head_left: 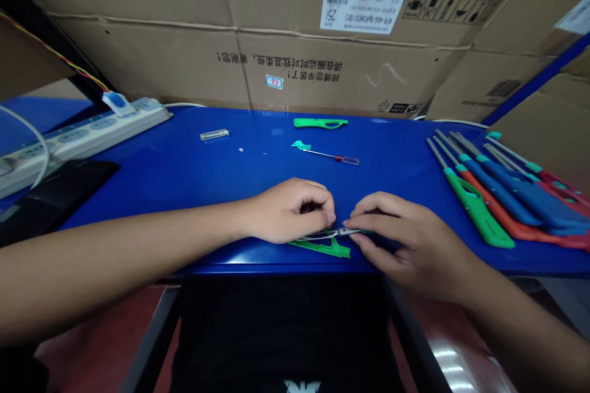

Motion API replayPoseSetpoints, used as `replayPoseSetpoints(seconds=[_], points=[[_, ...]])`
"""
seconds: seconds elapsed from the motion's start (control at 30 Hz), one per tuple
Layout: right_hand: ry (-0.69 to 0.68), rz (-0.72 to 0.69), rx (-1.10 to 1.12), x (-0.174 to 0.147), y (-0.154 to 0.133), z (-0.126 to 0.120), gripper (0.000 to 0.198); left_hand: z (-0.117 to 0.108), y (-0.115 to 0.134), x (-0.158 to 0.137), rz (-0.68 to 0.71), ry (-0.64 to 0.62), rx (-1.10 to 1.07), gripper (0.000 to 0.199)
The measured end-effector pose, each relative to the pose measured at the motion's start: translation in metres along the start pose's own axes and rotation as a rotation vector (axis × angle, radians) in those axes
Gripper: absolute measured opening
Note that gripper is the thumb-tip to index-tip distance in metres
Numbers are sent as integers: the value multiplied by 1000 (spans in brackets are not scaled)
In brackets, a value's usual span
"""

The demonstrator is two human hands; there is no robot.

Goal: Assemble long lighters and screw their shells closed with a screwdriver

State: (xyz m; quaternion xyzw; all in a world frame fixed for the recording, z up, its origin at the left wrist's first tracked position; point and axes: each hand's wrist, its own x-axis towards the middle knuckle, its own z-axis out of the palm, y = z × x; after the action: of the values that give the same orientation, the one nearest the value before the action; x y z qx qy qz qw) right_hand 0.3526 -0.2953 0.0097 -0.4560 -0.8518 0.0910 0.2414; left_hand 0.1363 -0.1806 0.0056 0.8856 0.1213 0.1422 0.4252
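Just above the table's front edge, my right hand (405,239) pinches a small silvery part (346,231) between thumb and fingers. Thin pale wires (319,237) run left from that part toward my left hand (295,212). My left hand is closed, thumb against curled fingers; what it grips, if anything, is hidden. Below it lies an open green half-shell of a long-nosed lighter (329,248), partly covered by the hand. Farther back are another green casing half (320,123), a small turquoise plastic piece (301,145) and a screwdriver (334,157) with a clear-red handle.
A clear fuel tank (214,134) and tiny bits lie on the blue table (184,172). Several long-nosed lighters (483,209) are piled at right. At left are a white power strip (83,135) and a black object (46,196). Cardboard (286,43) walls the back.
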Motion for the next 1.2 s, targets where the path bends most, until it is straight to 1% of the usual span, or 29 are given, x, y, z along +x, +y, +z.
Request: replayPoseSetpoints(seconds=[0.1,0.37,0.57,0.77,1.0,1.2], points=[[0,19,4,1,-1,0,20,1,0,-1,-14,-26,-18,7],[-1,30,10,1,-1,0,23,2,-3,-1,33,-55,-23,6],[-35,32,11,0,0,3,19,2,-4,-1,40,-57,-42,7],[-34,77,-3,-4,-5,5,17,2,-5,-1,98,-77,13,8],[-44,125,45,-4,-10,7,16,3,-4,-1,108,-73,33,9],[4,76,19,-5,-7,8,15,4,-4,-2,127,-58,30,7]])
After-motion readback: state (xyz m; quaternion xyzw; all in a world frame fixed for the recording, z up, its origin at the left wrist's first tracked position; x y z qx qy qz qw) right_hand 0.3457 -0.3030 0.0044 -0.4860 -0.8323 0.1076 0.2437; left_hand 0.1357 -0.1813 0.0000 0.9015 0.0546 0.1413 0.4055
